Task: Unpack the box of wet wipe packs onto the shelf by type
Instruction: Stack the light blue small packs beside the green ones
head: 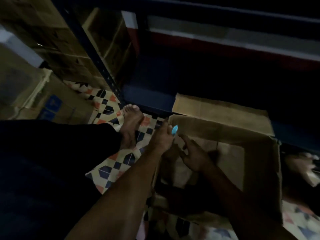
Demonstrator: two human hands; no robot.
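Both hands reach into the open cardboard box (225, 134): the left hand (161, 138) pinches a small bright-blue item (174, 130), while the right hand (195, 155) spreads relaxed fingers, holding nothing. It sits on patterned floor tiles (110, 108) against a dark metal shelf (225, 40). Dim light and blur hide the box's contents.

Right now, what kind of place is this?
Likely a stockroom or small storage room, though it is dim. A dark metal shelf rack stands ahead, stacked cardboard cartons beside it, and an open cardboard box sits on the patterned tile floor.
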